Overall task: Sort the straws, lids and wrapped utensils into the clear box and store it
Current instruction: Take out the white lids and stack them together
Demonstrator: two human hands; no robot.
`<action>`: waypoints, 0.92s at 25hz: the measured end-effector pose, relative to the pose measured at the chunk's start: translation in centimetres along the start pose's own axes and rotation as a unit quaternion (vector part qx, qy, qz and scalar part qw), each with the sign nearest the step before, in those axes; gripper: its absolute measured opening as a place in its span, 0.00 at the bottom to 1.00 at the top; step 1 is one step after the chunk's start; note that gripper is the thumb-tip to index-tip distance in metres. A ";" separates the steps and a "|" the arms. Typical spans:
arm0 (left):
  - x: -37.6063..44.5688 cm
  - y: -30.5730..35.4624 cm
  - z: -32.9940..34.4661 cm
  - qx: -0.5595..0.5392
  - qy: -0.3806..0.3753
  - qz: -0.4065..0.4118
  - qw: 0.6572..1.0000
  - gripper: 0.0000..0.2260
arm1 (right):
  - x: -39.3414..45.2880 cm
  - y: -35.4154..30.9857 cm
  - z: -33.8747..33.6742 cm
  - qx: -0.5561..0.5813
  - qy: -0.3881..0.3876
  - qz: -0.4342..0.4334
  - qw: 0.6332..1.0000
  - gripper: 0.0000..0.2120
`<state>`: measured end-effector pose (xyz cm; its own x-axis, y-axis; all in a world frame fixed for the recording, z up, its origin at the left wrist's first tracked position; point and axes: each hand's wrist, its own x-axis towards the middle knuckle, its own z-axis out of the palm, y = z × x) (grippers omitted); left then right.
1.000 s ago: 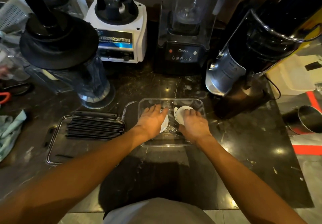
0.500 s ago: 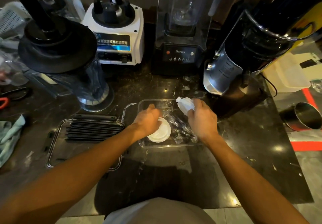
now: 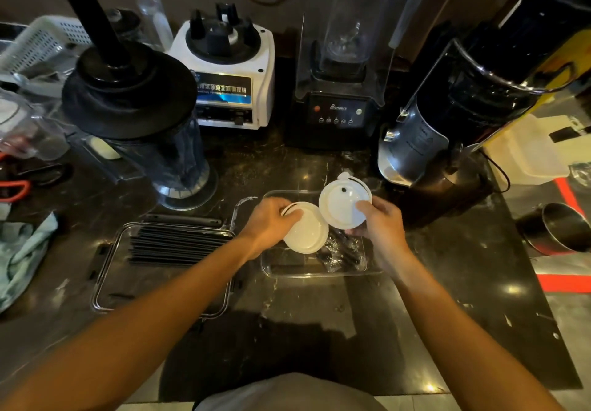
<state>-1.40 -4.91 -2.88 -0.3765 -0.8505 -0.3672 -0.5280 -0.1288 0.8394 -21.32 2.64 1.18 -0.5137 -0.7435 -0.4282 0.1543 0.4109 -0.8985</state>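
Observation:
A clear box (image 3: 287,270) sits on the dark counter in front of me. My left hand (image 3: 271,223) grips a white lid (image 3: 308,233) over the box's left part, the lid tilted. My right hand (image 3: 380,228) holds a second white lid (image 3: 342,202) raised above the box's far right corner, its face turned toward me. Wrapped utensils (image 3: 343,255) in clear plastic lie inside the box on the right. Several black straws (image 3: 172,244) lie on the box's clear cover (image 3: 112,298) to the left.
Blenders stand behind the box: a black-lidded jar (image 3: 140,122) at left, a white base (image 3: 230,78), a black enclosed blender (image 3: 342,58). A steel and black machine (image 3: 447,129) leans at right. A metal cup (image 3: 556,228) sits far right, a green cloth (image 3: 22,257) far left.
Both hands have lifted the white lids up from inside the box. The right hand turned its lid face-up and raised it over the far right corner.

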 end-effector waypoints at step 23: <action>-0.8 0.6 -1.7 -0.348 -0.126 -0.121 0.921 0.25 | 0.1 -1.3 -0.7 -0.016 -0.119 -0.051 0.991 0.11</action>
<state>-0.10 -5.15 -1.37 -0.5229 -0.6207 -0.5842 -0.0355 -0.6689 0.7425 -22.18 2.40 2.39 -0.3103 -0.8840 -0.3496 0.0836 0.3410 -0.9363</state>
